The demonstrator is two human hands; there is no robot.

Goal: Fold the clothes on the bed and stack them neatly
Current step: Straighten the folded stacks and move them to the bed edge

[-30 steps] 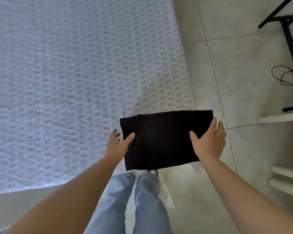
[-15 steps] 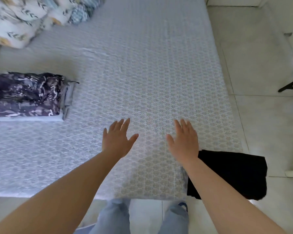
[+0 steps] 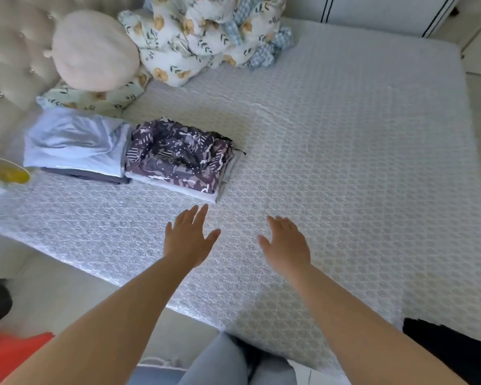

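Two folded stacks are seen at the left of the bed [image 3: 345, 162]: a pale blue stack [image 3: 72, 145] and, touching it, a patterned purple stack [image 3: 178, 162]. Nothing is held by the left hand [image 3: 188, 240], fingers spread flat just short of that stack; the right hand [image 3: 286, 243] is likewise spread and empty. A black folded garment [image 3: 450, 354] is left at the bed's near right corner. It would best be lifted flat, supported by both palms, and squared onto a stack.
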